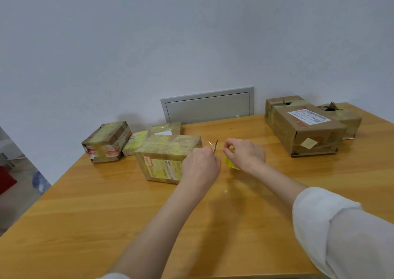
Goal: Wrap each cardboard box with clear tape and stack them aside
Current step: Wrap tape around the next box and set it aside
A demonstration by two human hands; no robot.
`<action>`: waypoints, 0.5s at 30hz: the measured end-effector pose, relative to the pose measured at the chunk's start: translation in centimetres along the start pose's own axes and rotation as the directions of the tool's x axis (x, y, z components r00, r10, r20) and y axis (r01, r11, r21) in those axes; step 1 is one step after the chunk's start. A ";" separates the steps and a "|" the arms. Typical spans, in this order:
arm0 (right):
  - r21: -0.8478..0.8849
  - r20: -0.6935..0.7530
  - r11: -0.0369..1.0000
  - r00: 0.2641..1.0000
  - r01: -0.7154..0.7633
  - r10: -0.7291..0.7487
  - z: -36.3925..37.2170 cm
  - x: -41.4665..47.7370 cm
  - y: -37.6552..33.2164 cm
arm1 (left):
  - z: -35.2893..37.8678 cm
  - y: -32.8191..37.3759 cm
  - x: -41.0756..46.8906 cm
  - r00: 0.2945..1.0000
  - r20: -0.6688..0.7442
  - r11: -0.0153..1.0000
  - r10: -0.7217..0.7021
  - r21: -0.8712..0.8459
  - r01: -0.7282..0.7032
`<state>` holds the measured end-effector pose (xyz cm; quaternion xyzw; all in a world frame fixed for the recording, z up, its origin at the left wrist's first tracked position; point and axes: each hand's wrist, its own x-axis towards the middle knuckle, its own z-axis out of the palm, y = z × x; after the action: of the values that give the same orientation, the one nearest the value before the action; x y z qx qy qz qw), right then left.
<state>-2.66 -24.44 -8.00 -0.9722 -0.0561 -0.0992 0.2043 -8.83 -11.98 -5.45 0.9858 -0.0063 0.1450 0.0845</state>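
**Cutting the tape off the middle box**

Left hand (200, 165) grips a thin dark blade (215, 146) at the right end of the middle box (168, 157). Right hand (245, 154) is just beside it, curled round a yellow tape roll (231, 164). The clear tape (210, 143) between box and roll shows only as faint glints.

Looks like the cut step. Hold the span taut with the roll, cut close to the box, then press the tail flat.

The box sits mid-table (234, 214). The cube box (106, 142) at left looks taped. The labelled box (307, 127) at right looks undone. All boxes are closed. The torn-top box (341, 116) behind it has a dark hole, contents unknown.
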 end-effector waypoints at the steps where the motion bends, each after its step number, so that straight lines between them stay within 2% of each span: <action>1: 0.000 -0.004 1.000 1.000 -0.001 0.001 0.0 -0.1 0.0 | 0.5 0.2 0.3 1.000 0.025 1.000 -0.011 0.011 0.011; 4: -0.010 -0.016 1.000 1.000 0.020 -0.020 0.2 -0.2 0.0 | 1.5 0.3 0.9 0.996 0.088 0.999 -0.034 0.034 0.031; 12: -0.021 -0.020 0.999 0.999 0.030 -0.030 0.6 -0.1 -0.1 | 2.6 0.3 1.3 0.990 0.129 0.998 -0.064 0.027 0.061; 15: -0.008 -0.029 1.000 1.000 0.012 -0.012 0.5 -0.1 0.0 | 3.5 -0.2 1.4 0.976 0.204 0.996 -0.082 0.061 0.071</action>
<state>-2.70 -24.25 -8.51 -0.9711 -0.0586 -0.1146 0.2009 -6.47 -12.36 -8.43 0.9969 0.0267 0.0387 0.0626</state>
